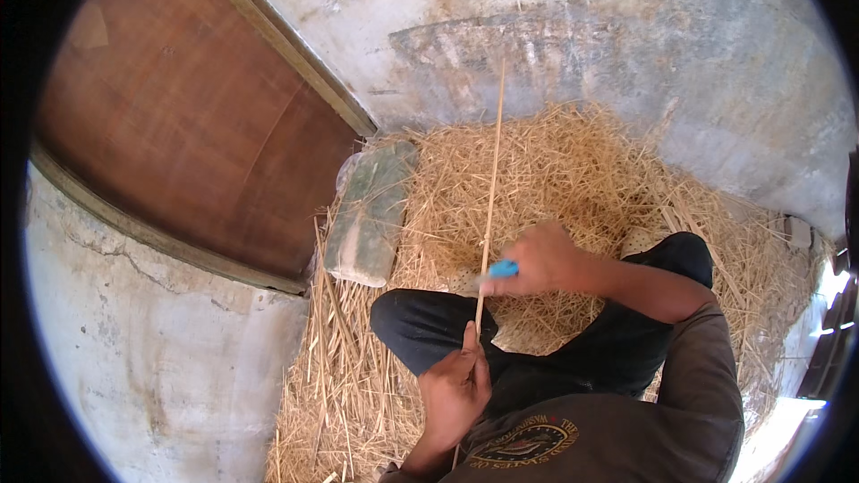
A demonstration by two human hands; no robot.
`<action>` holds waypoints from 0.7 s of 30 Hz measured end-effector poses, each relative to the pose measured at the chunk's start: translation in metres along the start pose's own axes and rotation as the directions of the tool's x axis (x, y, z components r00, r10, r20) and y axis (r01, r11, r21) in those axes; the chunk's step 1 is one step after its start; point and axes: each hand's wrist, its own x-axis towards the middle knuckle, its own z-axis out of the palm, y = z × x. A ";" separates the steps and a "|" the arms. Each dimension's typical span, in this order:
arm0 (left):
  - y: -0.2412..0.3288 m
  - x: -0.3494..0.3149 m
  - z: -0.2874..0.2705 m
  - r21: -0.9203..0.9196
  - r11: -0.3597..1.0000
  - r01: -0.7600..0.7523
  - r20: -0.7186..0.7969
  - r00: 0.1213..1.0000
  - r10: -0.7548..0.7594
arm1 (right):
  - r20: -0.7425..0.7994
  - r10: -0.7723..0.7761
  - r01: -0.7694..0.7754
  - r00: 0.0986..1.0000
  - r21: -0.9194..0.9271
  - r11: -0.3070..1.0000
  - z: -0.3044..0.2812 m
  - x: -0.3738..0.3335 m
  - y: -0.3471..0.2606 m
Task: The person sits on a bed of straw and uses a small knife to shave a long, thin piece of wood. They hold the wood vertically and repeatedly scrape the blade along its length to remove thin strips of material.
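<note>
My left hand (455, 391) is closed around the lower part of a long, thin bamboo strip (495, 165), thumb laid along it. From there the strip rises away from me, its far tip in front of the wall. My right hand (541, 259) is closed on a blue-handled knife (504, 268), held against or just beside the strip above my left hand. The blade is blurred, so I cannot tell whether it touches. Both hands are over my crossed legs in dark trousers (420, 326).
Straw-like shavings (537, 161) heap up in front of me and to both sides. A worn greenish block or bundle (371, 215) lies at the left, beside a brown door panel (197, 107) in a wooden frame. A stained plaster wall (626, 45) closes off the far side.
</note>
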 end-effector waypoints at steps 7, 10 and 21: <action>0.004 0.003 -0.003 0.023 1.000 0.005 0.030 1.000 -0.006 | -0.016 0.008 -0.009 1.000 -0.018 1.000 0.000 0.001 0.000; 0.003 0.003 -0.008 0.036 0.999 -0.032 0.049 0.998 0.031 | -0.037 0.142 -0.145 0.989 -0.070 0.987 0.000 0.013 0.025; 0.001 0.002 0.001 -0.016 1.000 0.001 0.025 1.000 -0.001 | 0.226 0.141 -0.142 0.964 -0.015 0.990 -0.014 0.011 0.003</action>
